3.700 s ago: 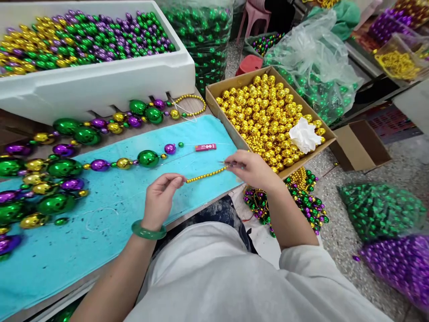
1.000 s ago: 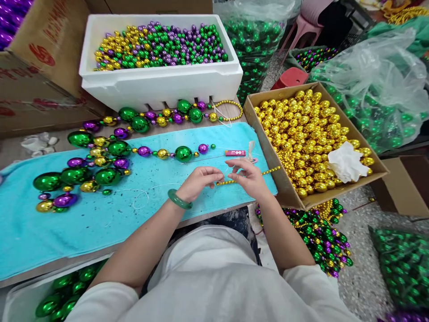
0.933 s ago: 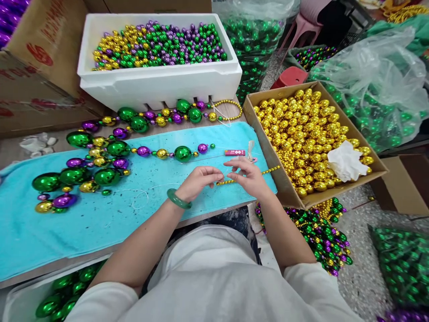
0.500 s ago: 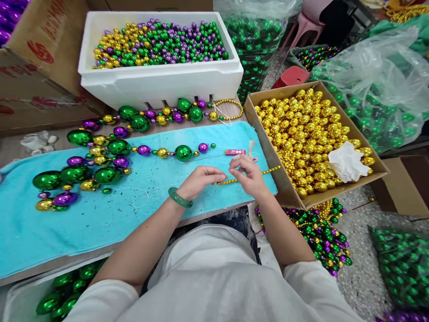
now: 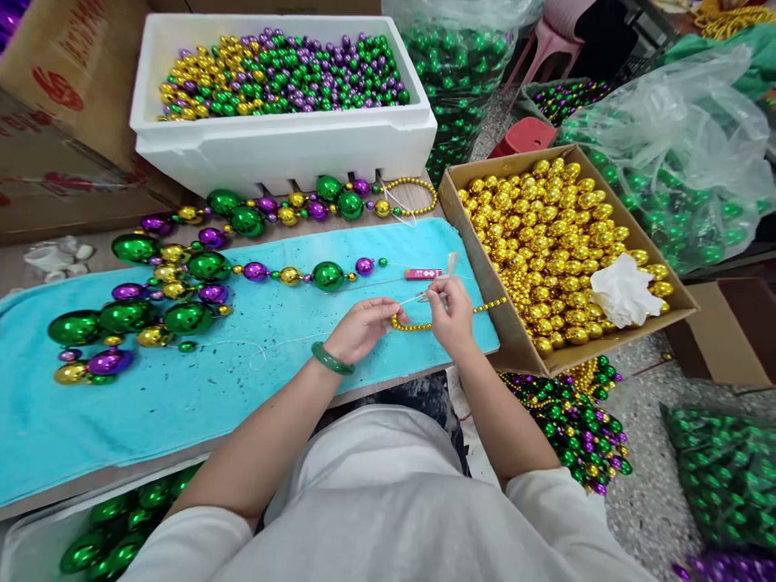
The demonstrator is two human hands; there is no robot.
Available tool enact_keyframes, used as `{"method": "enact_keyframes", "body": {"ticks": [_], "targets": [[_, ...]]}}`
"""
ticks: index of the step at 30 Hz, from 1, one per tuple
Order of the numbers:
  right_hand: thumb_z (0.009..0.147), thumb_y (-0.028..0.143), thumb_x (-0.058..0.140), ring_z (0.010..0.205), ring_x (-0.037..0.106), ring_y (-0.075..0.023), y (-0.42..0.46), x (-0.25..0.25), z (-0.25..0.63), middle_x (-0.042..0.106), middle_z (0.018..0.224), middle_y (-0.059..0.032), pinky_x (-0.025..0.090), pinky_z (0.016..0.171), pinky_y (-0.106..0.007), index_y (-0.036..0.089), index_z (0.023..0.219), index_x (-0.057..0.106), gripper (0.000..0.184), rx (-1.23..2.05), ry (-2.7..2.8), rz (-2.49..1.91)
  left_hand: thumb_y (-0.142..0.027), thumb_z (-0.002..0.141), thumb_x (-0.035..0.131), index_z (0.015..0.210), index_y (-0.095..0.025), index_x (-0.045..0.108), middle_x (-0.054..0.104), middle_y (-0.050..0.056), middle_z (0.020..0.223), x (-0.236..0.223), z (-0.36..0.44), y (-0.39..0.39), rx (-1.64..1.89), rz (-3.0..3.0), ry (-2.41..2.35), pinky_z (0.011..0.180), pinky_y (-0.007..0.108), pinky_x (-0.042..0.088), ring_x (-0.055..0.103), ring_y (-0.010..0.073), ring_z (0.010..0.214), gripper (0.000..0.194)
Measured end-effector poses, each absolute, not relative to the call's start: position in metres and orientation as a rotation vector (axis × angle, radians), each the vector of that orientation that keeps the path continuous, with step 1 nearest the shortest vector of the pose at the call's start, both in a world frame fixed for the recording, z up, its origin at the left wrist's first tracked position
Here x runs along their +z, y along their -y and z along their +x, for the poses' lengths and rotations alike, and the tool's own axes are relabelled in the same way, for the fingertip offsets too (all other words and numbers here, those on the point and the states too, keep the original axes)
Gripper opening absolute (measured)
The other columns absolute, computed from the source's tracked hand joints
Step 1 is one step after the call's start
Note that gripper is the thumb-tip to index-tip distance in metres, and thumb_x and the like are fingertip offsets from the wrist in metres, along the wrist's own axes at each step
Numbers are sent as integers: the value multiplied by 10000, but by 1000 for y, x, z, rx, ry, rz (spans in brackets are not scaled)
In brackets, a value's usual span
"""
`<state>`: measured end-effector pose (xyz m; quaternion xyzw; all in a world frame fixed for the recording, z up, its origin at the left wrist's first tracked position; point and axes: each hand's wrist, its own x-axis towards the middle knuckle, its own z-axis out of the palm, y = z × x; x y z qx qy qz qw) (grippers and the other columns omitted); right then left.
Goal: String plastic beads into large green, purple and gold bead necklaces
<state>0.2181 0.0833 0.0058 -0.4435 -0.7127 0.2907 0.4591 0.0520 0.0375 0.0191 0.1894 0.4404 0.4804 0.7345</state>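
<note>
Foam box (image 5: pixel 279 158), behind the towel (image 5: pixel 182 404): holds small gold, green and purple beads (image 5: pixel 284 77). Clear bag (image 5: pixel 672 101), far right: green beads (image 5: pixel 697 234). Carton (image 5: pixel 515 335), right of towel: gold beads (image 5: pixel 533 242), crumpled paper (image 5: pixel 626 291) on top. Tub (image 5: pixel 30 537), lower left, partly cut off: big green balls (image 5: pixel 124 517).

Left hand (image 5: pixel 359 330) and right hand (image 5: pixel 452 319) slightly apart over towel, each pinching a white cord (image 5: pixel 414 300). Gold strand (image 5: pixel 413 327) just below it, curving from the left hand, behind the right, to the carton's wall.

left hand (image 5: pixel 362 330): pinching | right hand (image 5: pixel 452 317): curled, pinching | 2 forearms (image 5: pixel 270 432): angled inward
</note>
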Motion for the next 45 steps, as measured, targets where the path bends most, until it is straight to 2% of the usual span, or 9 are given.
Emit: {"method": "enact_keyframes", "body": {"ticks": [5, 10, 14, 19, 24, 27, 30, 36, 45], "targets": [[905, 157, 411, 869, 494, -239, -62, -6, 206, 556, 868, -100, 405, 781, -377, 203, 813, 497, 134, 505, 2110, -1088, -339, 571, 833, 740, -168, 729, 686, 27, 729, 13, 63, -43, 1252, 352, -1083, 738, 283, 461, 614, 150, 756, 262], [921, 166, 411, 900, 498, -243, -54, 0, 205, 554, 890, -108, 422, 802, -379, 192, 859, 551, 156, 555, 2193, -1010, -375, 652, 750, 705, -206, 762, 711, 35, 781, 1, 63, -44, 1208, 936, -1435, 831, 335, 464, 617, 196, 818, 178], [911, 193, 447, 841, 513, -214, -67, 6, 213, 549, 834, -75, 430, 769, -358, 197, 801, 542, 145, 705, 2051, -1001, -384, 696, 721, 720, -213, 771, 702, 32, 767, 0, 57, -41, 1065, 1143, -1413, 820, 329, 453, 612, 188, 783, 179], [855, 229, 538, 781, 521, -185, -79, 8, 217, 572, 779, -42, 429, 736, -332, 203, 716, 557, 142, 885, 1885, -1055, -413, 659, 769, 754, -177, 753, 702, 31, 760, 5, 55, -39, 945, 968, -1250, 777, 311, 440, 582, 166, 740, 255], [776, 310, 636, 745, 531, -161, -81, 6, 214, 594, 752, -26, 433, 681, -301, 193, 677, 609, 156, 1216, 1672, -1108, -419, 651, 774, 728, -171, 720, 670, 28, 777, 10, 58, -38, 1030, 847, -1169, 772, 296, 430, 553, 155, 765, 266], [727, 393, 684, 587, 475, -115, -78, 2, 211, 557, 666, 7, 388, 544, -262, 182, 700, 619, 223, 1501, 1438, -1168, -406, 656, 769, 741, -172, 702, 652, 19, 781, 11, 59, -38, 1096, 825, -1178, 781, 288, 425, 551, 151, 782, 258], [696, 433, 717, 511, 424, -84, -73, 0, 208, 525, 614, 31, 351, 493, -238, 173, 720, 615, 281, 1613, 1282, -1211, -377, 666, 752, 724, -174, 685, 632, 12, 774, 8, 60, -39, 1168, 837, -1260, 811, 293, 427, 552, 151, 792, 222], [706, 416, 701, 544, 430, -92, -67, -3, 202, 532, 658, 16, 360, 501, -236, 178, 704, 600, 259, 1560, 1320, -1178, -339, 696, 703, 683, -183, 679, 604, 20, 797, 3, 62, -37, 1253, 915, -1403, 824, 295, 418, 543, 162, 825, 158], [762, 359, 636, 739, 488, -153, -64, -2, 202, 533, 749, -27, 383, 576, -254, 192, 698, 591, 184, 1285, 1433, -1165, -364, 716, 711, 723, -175, 674, 625, 10, 758, 9, 59, -34, 1168, 883, -1247, 809, 297, 410, 545, 153, 779, 193]]}}
